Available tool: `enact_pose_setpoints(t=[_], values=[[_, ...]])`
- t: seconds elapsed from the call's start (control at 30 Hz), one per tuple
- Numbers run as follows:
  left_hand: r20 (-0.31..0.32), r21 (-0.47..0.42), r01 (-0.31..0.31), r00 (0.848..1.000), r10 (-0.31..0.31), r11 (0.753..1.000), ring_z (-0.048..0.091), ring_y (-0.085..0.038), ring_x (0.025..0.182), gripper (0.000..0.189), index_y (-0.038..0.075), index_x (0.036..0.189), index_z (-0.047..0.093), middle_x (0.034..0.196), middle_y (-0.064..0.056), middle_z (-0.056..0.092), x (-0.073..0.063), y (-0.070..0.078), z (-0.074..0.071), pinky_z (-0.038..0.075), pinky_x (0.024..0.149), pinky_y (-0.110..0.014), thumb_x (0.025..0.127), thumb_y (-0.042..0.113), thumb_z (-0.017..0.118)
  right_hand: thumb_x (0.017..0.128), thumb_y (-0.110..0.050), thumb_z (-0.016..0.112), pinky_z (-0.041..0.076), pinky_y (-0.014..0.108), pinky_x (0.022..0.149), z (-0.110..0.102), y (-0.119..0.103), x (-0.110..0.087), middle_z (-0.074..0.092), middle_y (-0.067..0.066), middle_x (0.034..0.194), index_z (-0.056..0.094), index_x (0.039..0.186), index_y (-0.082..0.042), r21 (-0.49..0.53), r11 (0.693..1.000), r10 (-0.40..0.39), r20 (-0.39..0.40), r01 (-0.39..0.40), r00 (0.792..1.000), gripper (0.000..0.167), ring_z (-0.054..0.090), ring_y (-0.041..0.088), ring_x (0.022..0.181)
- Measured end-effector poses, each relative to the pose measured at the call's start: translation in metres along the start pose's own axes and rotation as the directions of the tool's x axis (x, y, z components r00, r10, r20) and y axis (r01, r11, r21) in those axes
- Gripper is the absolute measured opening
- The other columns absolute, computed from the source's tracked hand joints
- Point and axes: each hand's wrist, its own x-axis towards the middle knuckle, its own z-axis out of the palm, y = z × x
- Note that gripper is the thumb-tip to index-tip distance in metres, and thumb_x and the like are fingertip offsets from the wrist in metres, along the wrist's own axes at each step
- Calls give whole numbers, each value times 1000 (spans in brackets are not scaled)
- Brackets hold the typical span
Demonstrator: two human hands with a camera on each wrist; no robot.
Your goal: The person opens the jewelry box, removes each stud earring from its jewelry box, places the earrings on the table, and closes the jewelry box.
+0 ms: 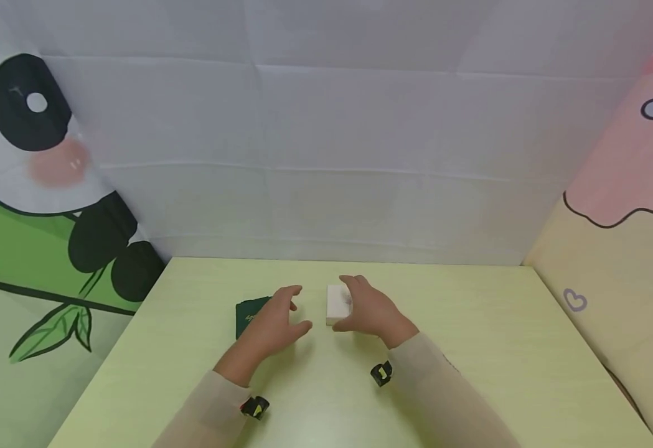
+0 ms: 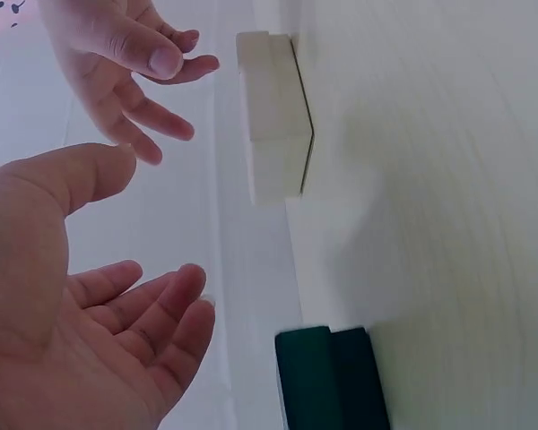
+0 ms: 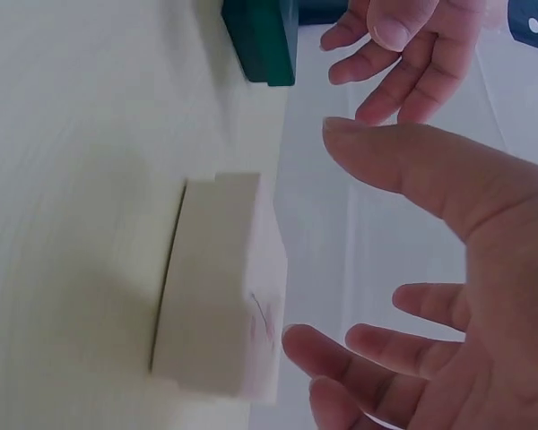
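Note:
A small white box [image 1: 335, 305] lies on the table, partly covered by my right hand [image 1: 370, 311] in the head view. In the right wrist view that hand [image 3: 448, 296] hovers just above the white box [image 3: 211, 287], thumb and fingers spread apart and not around it. My left hand [image 1: 272, 326] is held over the table beside a dark green box [image 1: 248, 314] with light lettering, hiding part of it. Its fingers are relaxed and hold nothing, as the left wrist view shows, with the green box [image 2: 327, 376] below and the white box [image 2: 273, 116] farther off.
The pale yellow table [image 1: 472, 348] meets a white cloth backdrop [image 1: 360, 155] at its far edge. Printed cartoon panels stand at the left [image 1: 23, 249] and right [image 1: 623, 218]. A black band with yellow hangs at each sleeve cuff.

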Motion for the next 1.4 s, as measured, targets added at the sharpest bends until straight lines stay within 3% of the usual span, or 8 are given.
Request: enact_pose_setpoints(t=[0.1, 0.4, 0.5, 0.63, 0.8, 1.03, 1.17, 1.4], values=[[-29, 40, -15, 999, 16, 999, 59, -31, 122, 77, 7, 156, 38, 148, -14, 49, -7, -10, -8, 51, 95, -50, 93, 30, 76, 70, -34, 92, 52, 39, 79, 10, -8, 3, 53, 10, 134, 43, 153, -9, 24, 1000, -9, -8, 9, 1000, 100, 58, 20, 95], [-95, 100, -10, 995, 19, 995, 54, -40, 125, 74, -3, 153, 39, 148, -23, 48, -28, -55, -37, 45, 101, -57, 95, 26, 74, 75, -41, 90, 51, 40, 96, 43, -42, 14, 48, 7, 149, 42, 155, -13, 2, 998, -68, 33, 68, 997, 98, 59, 23, 119], [-97, 95, 23, 995, -13, 995, 50, -44, 130, 75, -4, 153, 38, 148, -26, 46, -35, -66, -45, 42, 103, -61, 96, 28, 74, 76, -41, 90, 52, 37, 92, 53, -55, 17, 48, 5, 148, 42, 156, -15, -3, 997, -77, 51, 77, 996, 97, 61, 20, 113], [-104, 83, 74, 992, -65, 994, 53, -44, 125, 76, -5, 153, 36, 150, -27, 42, -41, -76, -49, 44, 101, -61, 96, 28, 74, 77, -41, 90, 53, 33, 85, 65, -67, 21, 48, 4, 145, 42, 156, -16, -32, 994, -98, 78, 100, 992, 96, 63, 17, 102], [-110, 79, 74, 992, -65, 994, 49, -46, 127, 80, -8, 153, 33, 150, -31, 39, -44, -85, -47, 41, 104, -62, 94, 27, 74, 77, -41, 89, 53, 30, 82, 74, -73, 26, 48, 4, 146, 43, 155, -16, -119, 983, -127, 93, 138, 987, 95, 63, 15, 97], [-49, 53, 132, 990, -130, 990, 28, -54, 142, 106, -11, 158, 15, 157, -36, 22, -41, -100, -49, 32, 110, -66, 87, 29, 82, 77, -43, 90, 53, 30, 85, 87, -85, 40, 45, 3, 148, 40, 158, -18, -114, 986, -100, 168, 120, 981, 98, 63, 15, 98], [15, 27, 172, 985, -172, 985, 26, -57, 142, 120, -12, 158, 7, 157, -39, 16, -37, -108, -53, 30, 110, -68, 80, 30, 89, 74, -43, 91, 53, 30, 83, 93, -95, 51, 45, 4, 145, 38, 159, -20, -163, 980, -81, 192, 113, 978, 103, 62, 16, 94], [69, -44, 191, 980, -187, 981, 31, -54, 140, 125, -10, 159, 6, 158, -37, 17, -27, -114, -50, 32, 109, -68, 76, 27, 92, 70, -43, 93, 51, 30, 76, 97, -100, 71, 46, 4, 138, 36, 160, -21, -165, 984, -30, 202, 64, 979, 109, 57, 14, 89]])
